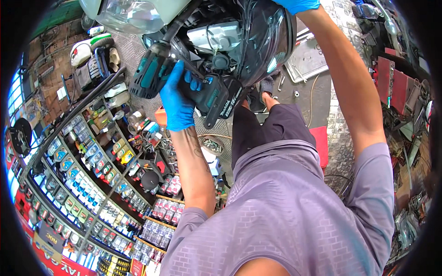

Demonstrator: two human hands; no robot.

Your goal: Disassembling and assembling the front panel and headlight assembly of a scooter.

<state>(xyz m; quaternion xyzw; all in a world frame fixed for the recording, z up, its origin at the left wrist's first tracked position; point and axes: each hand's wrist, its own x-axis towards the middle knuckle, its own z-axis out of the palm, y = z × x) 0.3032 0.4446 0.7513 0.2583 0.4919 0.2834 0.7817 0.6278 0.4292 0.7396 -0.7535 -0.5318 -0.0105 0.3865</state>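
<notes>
My left hand, in a blue glove, is closed around the grip of a black and teal cordless impact driver, battery at its base. A dark extension runs from its nose up toward a motor scooter's dark body panel and silver mechanical part. My right hand, also gloved, is at the top edge on the scooter's upper part; its fingers are cut off by the frame. A clear lamp housing is above the driver.
Shelves of bottles and packaged goods fill the left. Another small scooter stands at upper left. A metal tray with tools lies on the floor. Red toolboxes and clutter line the right. A red object is beside my legs.
</notes>
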